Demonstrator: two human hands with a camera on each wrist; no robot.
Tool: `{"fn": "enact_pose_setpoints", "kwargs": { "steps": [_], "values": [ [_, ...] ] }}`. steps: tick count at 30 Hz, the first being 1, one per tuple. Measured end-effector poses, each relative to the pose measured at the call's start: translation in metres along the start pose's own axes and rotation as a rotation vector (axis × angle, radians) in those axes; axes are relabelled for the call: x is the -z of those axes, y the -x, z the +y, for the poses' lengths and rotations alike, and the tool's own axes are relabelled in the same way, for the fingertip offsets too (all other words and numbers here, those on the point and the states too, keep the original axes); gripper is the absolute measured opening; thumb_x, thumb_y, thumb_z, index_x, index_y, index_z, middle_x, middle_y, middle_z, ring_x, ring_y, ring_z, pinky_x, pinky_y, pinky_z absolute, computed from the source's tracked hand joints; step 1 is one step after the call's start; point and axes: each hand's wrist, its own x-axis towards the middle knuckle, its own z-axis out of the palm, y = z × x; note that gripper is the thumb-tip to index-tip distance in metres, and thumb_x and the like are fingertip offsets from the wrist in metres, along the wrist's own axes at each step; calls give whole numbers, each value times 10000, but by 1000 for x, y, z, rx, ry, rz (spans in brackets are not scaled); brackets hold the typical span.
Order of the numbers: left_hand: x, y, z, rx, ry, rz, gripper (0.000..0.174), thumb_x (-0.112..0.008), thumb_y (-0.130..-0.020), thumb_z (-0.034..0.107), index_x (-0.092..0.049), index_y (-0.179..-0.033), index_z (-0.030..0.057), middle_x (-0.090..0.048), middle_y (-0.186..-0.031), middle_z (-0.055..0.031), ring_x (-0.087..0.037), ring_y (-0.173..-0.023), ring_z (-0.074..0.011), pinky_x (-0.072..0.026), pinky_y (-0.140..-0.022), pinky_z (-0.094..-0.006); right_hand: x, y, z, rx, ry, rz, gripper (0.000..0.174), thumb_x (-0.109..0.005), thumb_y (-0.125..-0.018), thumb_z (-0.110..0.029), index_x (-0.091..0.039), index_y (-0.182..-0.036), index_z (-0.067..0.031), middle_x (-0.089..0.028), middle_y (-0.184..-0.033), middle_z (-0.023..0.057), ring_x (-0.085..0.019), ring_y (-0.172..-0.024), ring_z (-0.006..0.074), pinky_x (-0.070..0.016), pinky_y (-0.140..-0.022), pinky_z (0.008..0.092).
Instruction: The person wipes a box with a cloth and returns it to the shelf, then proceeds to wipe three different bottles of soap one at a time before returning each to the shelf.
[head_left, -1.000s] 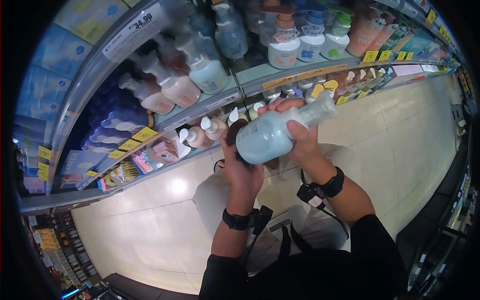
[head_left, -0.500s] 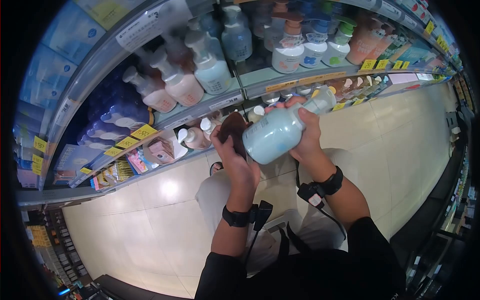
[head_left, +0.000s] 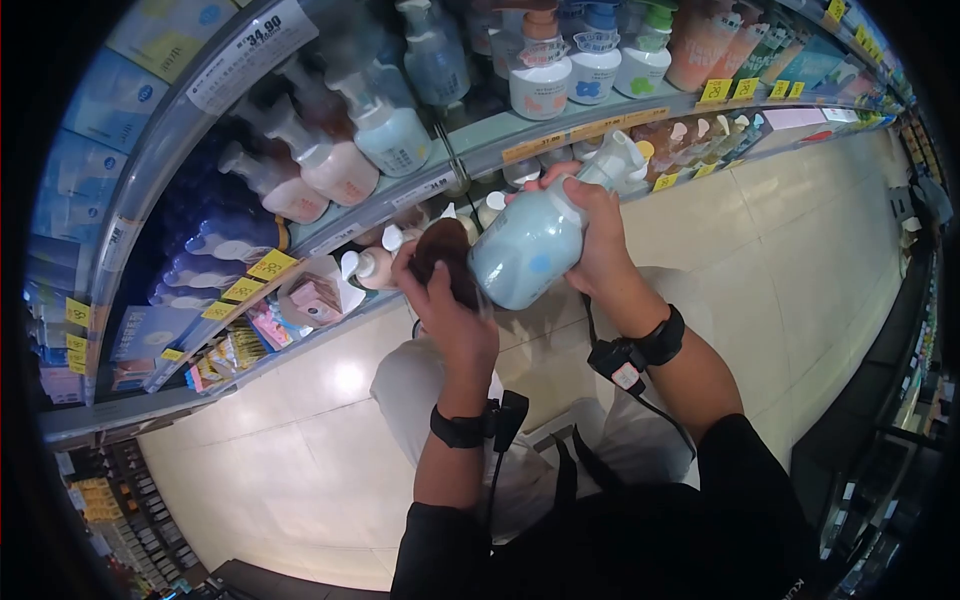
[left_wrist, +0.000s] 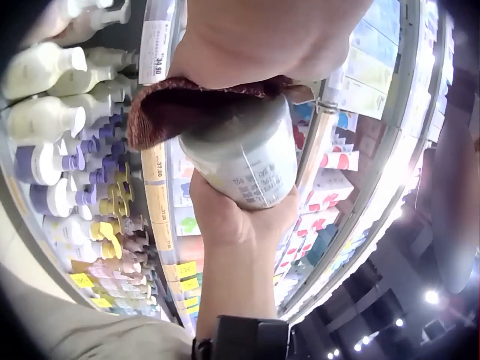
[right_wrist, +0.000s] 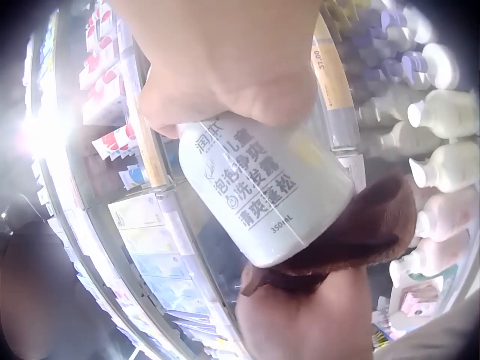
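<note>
My right hand (head_left: 603, 238) grips a pale blue shampoo pump bottle (head_left: 525, 255) round its upper body and neck. The bottle is tilted, its clear-capped pump pointing up and right, its base toward the left hand. Dark printing and "350mL" show on the bottle (right_wrist: 262, 199) in the right wrist view. My left hand (head_left: 455, 325) holds a brown cloth (head_left: 445, 250), thumb on top of it, beside the bottle's base. In the left wrist view the cloth (left_wrist: 161, 116) folds over beside the base, and part of it is hidden under the hand.
Curved store shelves (head_left: 470, 165) run across in front, holding rows of pump bottles (head_left: 385, 130) and blue packs (head_left: 215, 240). White-capped bottles (head_left: 368, 268) stand on the lower shelf, close beyond the left hand. Pale floor tiles (head_left: 280, 450) lie below, around the person's knees.
Both hands have shifted a little left in view. The left hand with the cloth has drawn back from the bottle's base, so more cloth shows. The bottle has turned, bringing a blue spot into view.
</note>
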Motion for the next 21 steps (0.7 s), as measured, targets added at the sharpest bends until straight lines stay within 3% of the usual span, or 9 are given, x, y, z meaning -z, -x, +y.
{"fn": "enact_pose_setpoints", "kwargs": {
  "steps": [3, 7, 8, 10, 13, 16, 17, 18, 21],
  "values": [
    [7, -2, 1, 263, 312, -102, 352, -424, -926, 116, -347, -1266, 166, -459, -1231, -65, -434, -1193, -222, -410, -977, -396, 3, -1, 1, -54, -49, -52, 286, -530, -819, -316, -512, -952, -64, -581, -923, 123, -604, -977, 342, -489, -858, 483],
    [-1, 16, -5, 346, 265, -206, 377, -435, -940, 115, -311, -1288, 185, -368, -1320, -45, -387, -1233, -261, -401, -991, -424, 8, -11, 2, 52, -83, 60, 284, -527, -833, -332, -512, -948, -73, -580, -923, 121, -596, -992, 339, -489, -856, 479],
    [-1, 19, -8, 290, 176, -248, 358, -443, -942, 132, -314, -1276, 149, -357, -1339, -50, -396, -1241, -300, -410, -980, -477, 10, -14, 1, 97, -65, 84, 284, -527, -837, -337, -512, -947, -76, -580, -923, 120, -594, -995, 338, -489, -855, 476],
    [13, 17, -20, -33, -336, -278, 466, -492, -869, 9, -302, -1281, 117, -333, -1339, -145, -366, -1267, -317, -291, -1053, -506, 14, -19, 2, 100, -83, 112, 283, -528, -843, -341, -518, -942, -76, -585, -913, 114, -605, -961, 314, -499, -836, 455],
    [17, 7, -8, -741, -914, -489, 447, -516, -828, -29, -354, -1228, 85, -364, -1339, -215, -377, -1271, -362, -267, -1069, -495, 8, -18, 1, -24, -125, 157, 218, -566, -832, -250, -537, -935, -60, -595, -859, 93, -611, -800, 216, -516, -732, 371],
    [18, -6, -6, -802, -732, -471, 426, -545, -797, -47, -402, -1177, 82, -407, -1340, -241, -389, -1267, -404, -256, -1076, -493, 5, -7, 6, -120, -30, 135, 195, -592, -822, -206, -552, -935, -52, -601, -818, 77, -610, -723, 159, -518, -674, 320],
    [21, -8, -8, -766, -643, -402, 451, -573, -769, -67, -410, -1171, 55, -434, -1342, -243, -399, -1279, -378, -278, -1073, -471, 5, -4, 8, -132, 23, 109, 197, -595, -820, -208, -555, -936, -53, -602, -810, 74, -609, -720, 153, -516, -667, 313],
    [13, -1, 12, -496, -700, -391, 534, -512, -819, -65, -248, -1258, 85, -371, -1397, -248, -412, -1268, -325, -319, -1069, -424, 3, -1, 7, -171, 46, 55, 194, -596, -818, -204, -557, -933, -52, -602, -813, 74, -609, -719, 151, -514, -664, 309],
    [11, -7, 10, -319, -368, -291, 448, -516, -839, -27, -333, -1241, 50, -433, -1351, -212, -478, -1197, -276, -373, -1024, -388, 0, 12, 7, -310, 35, -102, 193, -607, -807, -194, -559, -925, -50, -606, -820, 72, -614, -732, 146, -513, -664, 298]
  ]
}}
